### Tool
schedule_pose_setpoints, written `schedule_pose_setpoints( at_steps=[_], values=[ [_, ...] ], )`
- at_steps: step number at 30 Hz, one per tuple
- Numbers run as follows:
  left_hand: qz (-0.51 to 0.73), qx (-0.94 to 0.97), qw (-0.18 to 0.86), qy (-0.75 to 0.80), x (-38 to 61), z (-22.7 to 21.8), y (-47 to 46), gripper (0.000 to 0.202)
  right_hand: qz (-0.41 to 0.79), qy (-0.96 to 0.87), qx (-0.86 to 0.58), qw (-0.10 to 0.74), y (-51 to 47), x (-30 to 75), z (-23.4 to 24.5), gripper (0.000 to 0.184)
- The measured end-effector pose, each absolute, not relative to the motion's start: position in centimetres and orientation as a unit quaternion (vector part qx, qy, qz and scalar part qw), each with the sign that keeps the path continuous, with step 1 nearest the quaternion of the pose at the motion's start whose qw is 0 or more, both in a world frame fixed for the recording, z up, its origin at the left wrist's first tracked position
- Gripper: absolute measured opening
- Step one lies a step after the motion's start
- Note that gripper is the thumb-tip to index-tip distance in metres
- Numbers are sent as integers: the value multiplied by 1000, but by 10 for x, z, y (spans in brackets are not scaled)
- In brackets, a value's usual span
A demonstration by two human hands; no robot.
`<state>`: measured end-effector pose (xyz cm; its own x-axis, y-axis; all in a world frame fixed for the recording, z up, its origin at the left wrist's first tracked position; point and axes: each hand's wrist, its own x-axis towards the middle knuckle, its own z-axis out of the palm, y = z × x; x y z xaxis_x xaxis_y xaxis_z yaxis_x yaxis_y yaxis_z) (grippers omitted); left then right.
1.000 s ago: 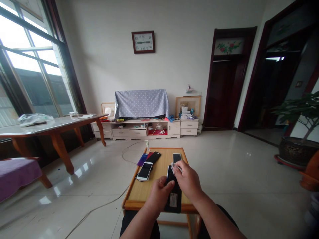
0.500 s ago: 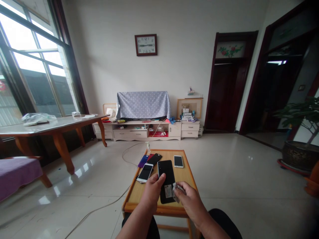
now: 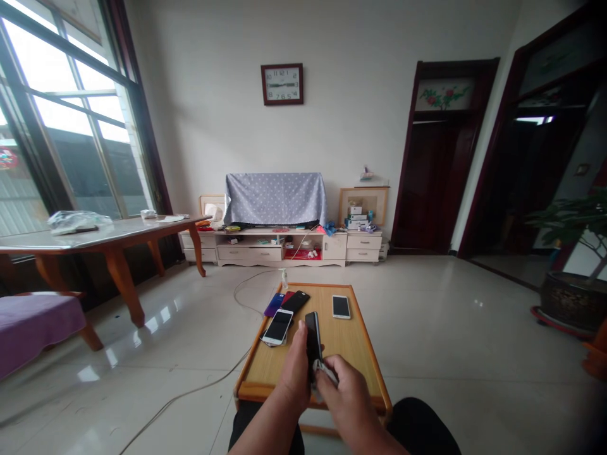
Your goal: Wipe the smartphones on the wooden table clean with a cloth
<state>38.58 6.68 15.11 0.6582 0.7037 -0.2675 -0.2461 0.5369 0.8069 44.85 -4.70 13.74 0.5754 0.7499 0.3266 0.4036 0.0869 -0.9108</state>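
My left hand (image 3: 298, 363) is closed around a black smartphone (image 3: 312, 335), which is tipped nearly edge-on above the small wooden table (image 3: 348, 354). A crumpled whitish cloth or wipe (image 3: 327, 373) is pinched in my right hand (image 3: 345, 385) and pressed against the phone's lower right edge. Left of my hands, a white phone with a dark screen (image 3: 278, 327) lies on top of another one. Just beyond it are a black phone (image 3: 296, 301) and a blue-purple phone (image 3: 274, 305), with a red one partly hidden. A separate white phone (image 3: 341, 307) lies at the right.
A small pump bottle (image 3: 284, 278) stands at the table's far edge. A cable (image 3: 190, 393) runs over the floor on the left. Farther off are a long table (image 3: 118, 229), a low cabinet (image 3: 246, 254) and a potted plant (image 3: 569, 297).
The black phone has turned from showing its back with a label to nearly edge-on. My right hand, with the cloth, has moved left and down to the phone's edge.
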Motion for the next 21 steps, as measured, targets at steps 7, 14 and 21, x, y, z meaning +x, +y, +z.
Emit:
schedule_pose_setpoints(
  at_steps=[7, 14, 21],
  values=[
    [145, 193, 963, 122, 369, 135, 78, 87, 214, -475, -604, 604, -42, 425, 132, 19],
    [130, 172, 976, -26, 362, 136, 73, 78, -52, -534, -607, 586, -40, 443, 129, 18],
    [153, 191, 967, -74, 353, 141, 77, 75, -154, -572, -605, 532, -46, 434, 118, 26]
  ],
)
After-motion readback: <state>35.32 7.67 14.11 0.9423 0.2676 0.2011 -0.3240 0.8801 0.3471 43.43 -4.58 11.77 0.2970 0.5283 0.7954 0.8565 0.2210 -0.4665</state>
